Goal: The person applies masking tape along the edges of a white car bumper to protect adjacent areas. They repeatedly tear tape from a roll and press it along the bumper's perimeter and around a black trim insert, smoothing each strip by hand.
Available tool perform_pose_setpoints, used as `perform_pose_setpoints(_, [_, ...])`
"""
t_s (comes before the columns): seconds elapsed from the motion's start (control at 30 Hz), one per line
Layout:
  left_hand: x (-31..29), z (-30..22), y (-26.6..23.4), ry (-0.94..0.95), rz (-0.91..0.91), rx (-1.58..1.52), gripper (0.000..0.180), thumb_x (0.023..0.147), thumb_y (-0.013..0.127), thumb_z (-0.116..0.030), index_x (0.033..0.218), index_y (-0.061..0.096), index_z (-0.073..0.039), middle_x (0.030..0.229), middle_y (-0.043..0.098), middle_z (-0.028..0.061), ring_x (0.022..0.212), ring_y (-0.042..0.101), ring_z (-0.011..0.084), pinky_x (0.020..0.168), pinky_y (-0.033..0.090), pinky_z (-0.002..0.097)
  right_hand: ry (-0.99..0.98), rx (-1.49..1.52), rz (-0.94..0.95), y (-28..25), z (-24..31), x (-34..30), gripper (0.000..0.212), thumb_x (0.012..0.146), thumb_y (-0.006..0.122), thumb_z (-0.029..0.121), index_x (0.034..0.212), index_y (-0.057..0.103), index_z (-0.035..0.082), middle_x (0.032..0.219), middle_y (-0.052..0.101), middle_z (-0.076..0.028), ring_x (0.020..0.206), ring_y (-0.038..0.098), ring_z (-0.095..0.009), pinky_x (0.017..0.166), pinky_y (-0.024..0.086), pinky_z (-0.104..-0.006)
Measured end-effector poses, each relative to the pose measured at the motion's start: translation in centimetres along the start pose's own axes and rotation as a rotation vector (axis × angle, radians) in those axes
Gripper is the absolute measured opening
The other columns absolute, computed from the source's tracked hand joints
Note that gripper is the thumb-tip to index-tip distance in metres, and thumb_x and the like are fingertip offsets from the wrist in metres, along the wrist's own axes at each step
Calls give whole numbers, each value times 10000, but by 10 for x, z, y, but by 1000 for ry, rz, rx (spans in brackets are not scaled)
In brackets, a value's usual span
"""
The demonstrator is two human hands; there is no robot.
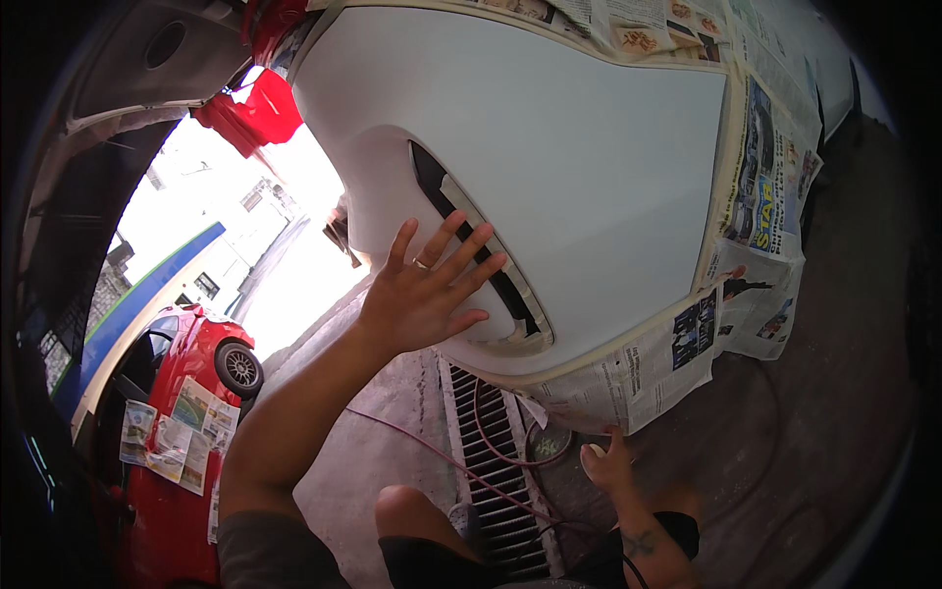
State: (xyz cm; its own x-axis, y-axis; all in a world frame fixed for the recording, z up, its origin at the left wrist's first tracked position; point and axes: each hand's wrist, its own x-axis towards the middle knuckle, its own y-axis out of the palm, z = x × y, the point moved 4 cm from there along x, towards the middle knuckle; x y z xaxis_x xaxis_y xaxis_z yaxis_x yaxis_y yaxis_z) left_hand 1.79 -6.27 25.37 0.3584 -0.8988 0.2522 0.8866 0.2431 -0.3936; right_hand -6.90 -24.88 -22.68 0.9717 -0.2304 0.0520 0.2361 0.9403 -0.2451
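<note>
My left hand (pixel 417 287) is spread over the pale grey-white car body panel (pixel 589 167), beside a long dark slot (pixel 510 290) edged partly with masking tape (pixel 471 206). A ring shows on one finger. Whether the palm presses on the panel or hovers cannot be told. Lower down, my right hand (pixel 610 465) is closed at the bottom edge of the newspaper masking (pixel 628 383), with a small pale thing (pixel 595 451) at its fingers, too small to name. More newspaper (pixel 765 187) is taped along the panel's right side.
A red car (pixel 177 510) with newspaper sheets (pixel 186 442) on it stands at the left. A red cloth (pixel 260 113) hangs at the upper left. Below me a dark red hose (pixel 432 447) crosses a metal drain grate (pixel 496 471). My bare knee (pixel 402 510) shows at the bottom.
</note>
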Motion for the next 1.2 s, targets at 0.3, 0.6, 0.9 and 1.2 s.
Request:
perform_pose_setpoints(0.3, [10, 54, 11, -133, -382, -67, 559, 1058, 527, -745, 1473, 730, -431, 1724, 489, 21, 1642, 362, 372, 1364, 147, 601, 163, 148, 47, -12, 54, -24, 656, 893, 816, 222, 1465, 541, 57, 1015, 771, -195, 873, 778, -356, 811, 597, -453])
perform_pose_setpoints(0.6, [-16, 51, 23, -77, -688, -375, 361, 1019, 749, -499, 1270, 830, -253, 1547, 632, 92, 1562, 461, 400, 1267, 344, 604, 62, 328, -310, -20, 99, -66, 432, 1007, 725, 38, 1409, 589, -43, 1080, 761, -94, 1027, 770, -211, 901, 599, -354])
perform_pose_setpoints(0.9, [-103, -28, 37, 50, -1062, -1325, 276, 767, 985, -168, 985, 818, -148, 1003, 764, 20, 914, 759, 232, 727, 628, 369, -50, 373, -460, 30, 253, -99, 317, 1056, 715, 52, 1363, 668, -12, 1095, 779, -65, 1111, 729, -182, 1004, 542, -345])
perform_pose_setpoints(1.2, [-88, 13, 49, -144, -970, -1820, 343, 768, 968, -38, 1071, 811, -67, 1059, 759, 91, 933, 754, 270, 781, 614, 382, -403, -391, -509, 3, 415, -79, 218, 1024, 759, 137, 1217, 766, 36, 1141, 780, -107, 1138, 683, -309, 1050, 466, -441])
